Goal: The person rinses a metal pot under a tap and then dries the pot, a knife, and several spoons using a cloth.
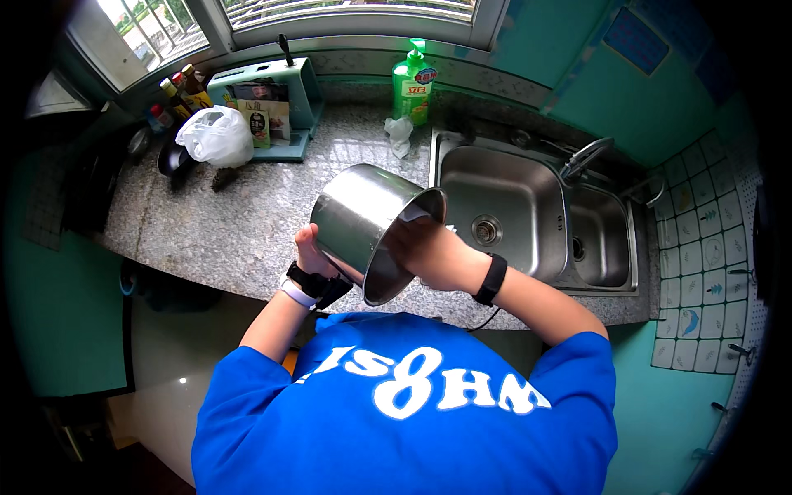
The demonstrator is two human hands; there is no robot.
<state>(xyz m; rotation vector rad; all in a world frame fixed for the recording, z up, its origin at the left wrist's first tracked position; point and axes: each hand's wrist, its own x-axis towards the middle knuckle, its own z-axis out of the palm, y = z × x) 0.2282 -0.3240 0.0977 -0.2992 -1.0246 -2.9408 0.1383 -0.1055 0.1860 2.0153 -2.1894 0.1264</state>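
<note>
A shiny stainless steel pot (359,204) is tilted on its side above the granite counter, its mouth turned towards my right. My left hand (312,252) supports it from the left, with the thumb showing against its outer wall and the other fingers hidden beneath. My right hand (436,257) reaches into the mouth of the pot. Its fingers are lost in shadow there, so whether they hold something cannot be made out. A small bit of white shows just behind that hand, too little to name.
To the right lies a stainless double-bowl sink (507,179) with a faucet (585,158). Behind the pot stand a green pump bottle (413,90) and crumpled white plastic or tissue (399,136). At left are a knife-block rack (303,86), a white plastic bag (216,136) and sauce bottles (178,96).
</note>
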